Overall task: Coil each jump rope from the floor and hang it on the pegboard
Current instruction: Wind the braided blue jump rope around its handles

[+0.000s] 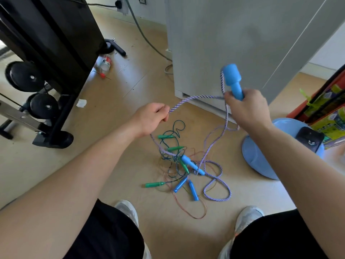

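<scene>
"Checking right hand: status?"
"Fingers wrapped round blue handle, raised upright. Left hand pinches the purple braided rope running from it."
"Remaining ropes?"
"Tangled on floor below both hands, ahead of 2 shoes."

Counted four blue handles: one was in the right hand, three lay on the floor. The green handles numbered four. One braided purple rope was noted. Two shoes; two black discs.
</scene>
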`<state>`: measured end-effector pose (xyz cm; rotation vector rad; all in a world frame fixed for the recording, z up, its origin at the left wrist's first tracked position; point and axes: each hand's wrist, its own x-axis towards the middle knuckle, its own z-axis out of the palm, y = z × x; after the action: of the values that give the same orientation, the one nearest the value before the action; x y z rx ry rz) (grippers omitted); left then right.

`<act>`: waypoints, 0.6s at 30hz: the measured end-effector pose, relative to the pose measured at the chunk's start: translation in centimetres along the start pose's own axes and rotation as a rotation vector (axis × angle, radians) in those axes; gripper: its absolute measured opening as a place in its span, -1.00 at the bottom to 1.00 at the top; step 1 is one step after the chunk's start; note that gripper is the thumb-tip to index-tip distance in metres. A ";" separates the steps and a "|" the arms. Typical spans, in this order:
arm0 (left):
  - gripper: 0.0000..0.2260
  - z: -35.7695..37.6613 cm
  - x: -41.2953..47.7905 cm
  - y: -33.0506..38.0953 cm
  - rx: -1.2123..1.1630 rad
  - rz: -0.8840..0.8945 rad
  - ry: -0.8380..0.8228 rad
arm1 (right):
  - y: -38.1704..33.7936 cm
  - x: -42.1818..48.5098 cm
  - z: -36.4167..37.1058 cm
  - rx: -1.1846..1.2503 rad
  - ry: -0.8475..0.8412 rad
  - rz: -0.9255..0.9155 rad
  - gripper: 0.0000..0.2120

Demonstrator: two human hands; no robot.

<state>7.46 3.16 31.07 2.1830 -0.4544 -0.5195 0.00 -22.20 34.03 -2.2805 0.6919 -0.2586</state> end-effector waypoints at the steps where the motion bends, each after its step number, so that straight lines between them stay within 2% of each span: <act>1: -0.66 0.2 0.0 0.6 -0.037 0.030 0.001 | -0.4 -0.5 0.3 -0.040 -0.059 -0.017 -0.64; 5: -0.69 1.6 -0.1 3.5 -0.135 0.158 -0.019 | -2.4 -2.9 2.3 0.318 -0.474 -0.120 -0.72; 7: -0.69 2.0 0.0 4.4 -0.181 0.176 0.004 | -3.1 -3.6 2.7 0.339 -0.533 -0.187 -0.75; 9: -0.70 2.0 0.1 4.5 -0.217 0.187 -0.007 | -3.3 -3.5 2.5 0.374 -0.429 -0.198 -0.77; 12: -0.64 1.3 0.2 2.9 -0.238 0.115 -0.047 | -3.1 -2.4 1.5 0.591 -0.274 -0.130 -0.78; 15: -0.62 0.7 0.1 0.5 -0.114 -0.011 -0.090 | -2.6 -1.3 0.2 0.742 -0.091 -0.033 -0.80; 16: -0.63 0.6 0.0 0.1 -0.090 -0.031 -0.090 | -2.3 -0.9 -0.1 0.721 -0.055 -0.007 -0.81; 18: -0.65 0.4 -0.2 0.3 -0.117 -0.031 -0.055 | -1.4 -0.1 -0.3 0.473 -0.021 0.024 -0.78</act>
<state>7.03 2.84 31.10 2.0701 -0.4098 -0.6094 0.37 -21.50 35.20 -1.8202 0.5755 -0.3462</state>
